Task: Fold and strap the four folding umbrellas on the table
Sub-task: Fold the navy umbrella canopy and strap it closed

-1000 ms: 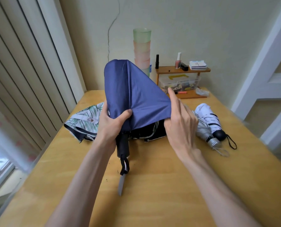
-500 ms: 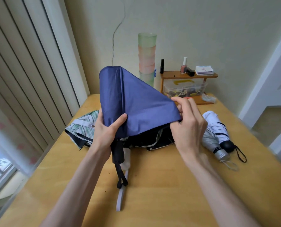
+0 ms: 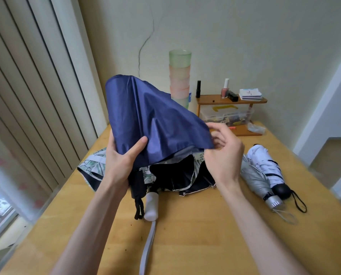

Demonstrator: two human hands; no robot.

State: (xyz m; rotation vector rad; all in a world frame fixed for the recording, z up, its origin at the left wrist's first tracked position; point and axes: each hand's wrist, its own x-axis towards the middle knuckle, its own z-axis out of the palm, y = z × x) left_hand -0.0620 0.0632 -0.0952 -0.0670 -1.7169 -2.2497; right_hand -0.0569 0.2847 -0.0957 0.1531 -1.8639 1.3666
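Note:
I hold a navy blue folding umbrella [image 3: 145,120] upright over the wooden table [image 3: 195,235]. My left hand [image 3: 122,157] grips its gathered canopy just above the black handle [image 3: 137,184], thumb across the cloth. My right hand [image 3: 223,153] pinches the canopy's lower right corner. Behind it lies an unfolded leaf-print umbrella [image 3: 175,177] with a black lining and a white handle [image 3: 151,205]. At the right lie two folded umbrellas side by side, one silver [image 3: 259,185] and one white with black straps [image 3: 267,163].
A stack of pastel plastic cups [image 3: 180,76] stands at the back by the wall. Beside it is a small wooden shelf [image 3: 232,100] with nail polish, small bottles and a clear box. Vertical blinds [image 3: 26,96] and a window run along the left edge.
My right hand has curled from flat fingers into a pinch on the canopy's corner and pulled the cloth out to the right. The blue umbrella has risen slightly, uncovering the white handle.

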